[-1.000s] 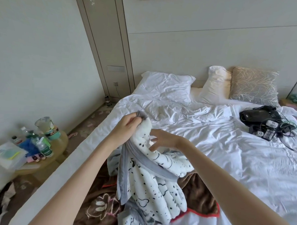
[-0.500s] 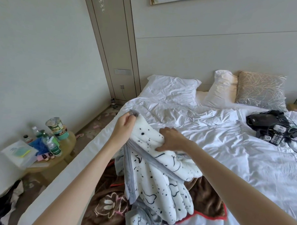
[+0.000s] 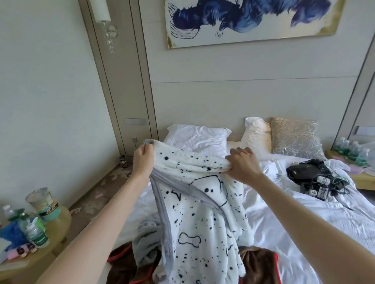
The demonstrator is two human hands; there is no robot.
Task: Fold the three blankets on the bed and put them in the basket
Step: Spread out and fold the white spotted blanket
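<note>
A white fleece blanket (image 3: 202, 232) with black spots, bone prints and a grey edge hangs above the bed (image 3: 307, 228). My left hand (image 3: 143, 159) grips its top left corner. Further right along the top edge, my right hand (image 3: 242, 165) pinches the same blanket. The blanket's lower part drapes onto a brown blanket with a red border (image 3: 260, 271) that lies crumpled at the near end of the bed. No basket is in view.
A round side table (image 3: 60, 228) at the left holds bottles, a cup and small items. Black devices with cables (image 3: 316, 177) lie on the right of the bed. Pillows (image 3: 198, 138) lean against the headboard. A nightstand with bottles (image 3: 351, 150) stands far right.
Both hands have lifted the spotted blanket higher and moved apart along its top edge, spreading it. The view has tilted upward, showing the painting and wall lamp.
</note>
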